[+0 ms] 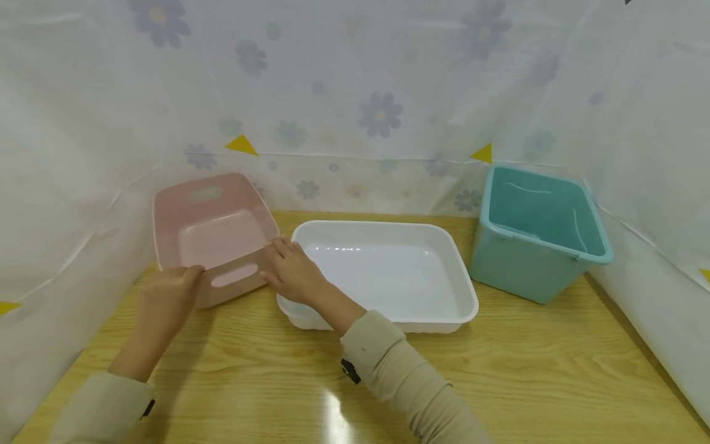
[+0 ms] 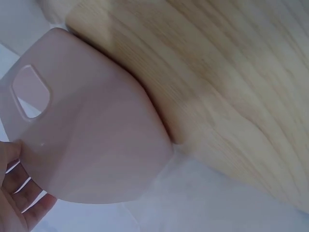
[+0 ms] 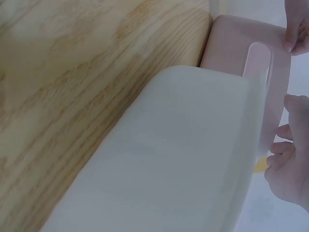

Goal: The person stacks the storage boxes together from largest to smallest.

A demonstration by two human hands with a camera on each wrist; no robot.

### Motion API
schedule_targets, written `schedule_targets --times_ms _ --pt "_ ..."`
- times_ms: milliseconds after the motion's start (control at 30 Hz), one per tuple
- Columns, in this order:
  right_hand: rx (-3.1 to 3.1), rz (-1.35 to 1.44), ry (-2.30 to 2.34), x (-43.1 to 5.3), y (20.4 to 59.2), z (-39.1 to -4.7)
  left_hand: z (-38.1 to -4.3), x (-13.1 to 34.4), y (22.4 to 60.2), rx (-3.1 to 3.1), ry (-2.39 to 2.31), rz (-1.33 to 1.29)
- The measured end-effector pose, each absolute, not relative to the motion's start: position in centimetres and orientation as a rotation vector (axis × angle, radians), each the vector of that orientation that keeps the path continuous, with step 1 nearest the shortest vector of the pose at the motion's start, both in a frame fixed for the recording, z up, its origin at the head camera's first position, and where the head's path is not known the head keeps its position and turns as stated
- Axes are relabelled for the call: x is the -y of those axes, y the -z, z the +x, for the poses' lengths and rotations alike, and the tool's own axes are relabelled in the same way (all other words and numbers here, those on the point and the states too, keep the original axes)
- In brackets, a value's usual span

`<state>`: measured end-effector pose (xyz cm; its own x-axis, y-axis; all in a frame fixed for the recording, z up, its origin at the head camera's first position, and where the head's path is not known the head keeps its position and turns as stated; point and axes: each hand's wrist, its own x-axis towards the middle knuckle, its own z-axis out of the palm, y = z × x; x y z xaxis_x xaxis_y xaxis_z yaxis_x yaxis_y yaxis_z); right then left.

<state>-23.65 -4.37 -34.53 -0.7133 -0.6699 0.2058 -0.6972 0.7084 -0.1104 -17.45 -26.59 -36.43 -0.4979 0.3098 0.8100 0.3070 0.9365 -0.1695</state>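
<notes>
Tabletop (image 1: 266,382) partly hides beneath the pink bin (image 1: 224,239).

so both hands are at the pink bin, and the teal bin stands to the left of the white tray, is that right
Not quite: the teal bin stands to the right of the white tray, as the head view shows. The left hand and right hand are indeed both at the pink bin.
</notes>
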Motion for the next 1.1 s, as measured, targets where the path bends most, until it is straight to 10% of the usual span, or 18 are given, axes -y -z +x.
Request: schedule_targets --times_ms 1100 --pt "2.75 1.173 -0.298 5.0 35.0 -22.6 -17.3 24.6 35.7 2.199 0.102 -0.543"
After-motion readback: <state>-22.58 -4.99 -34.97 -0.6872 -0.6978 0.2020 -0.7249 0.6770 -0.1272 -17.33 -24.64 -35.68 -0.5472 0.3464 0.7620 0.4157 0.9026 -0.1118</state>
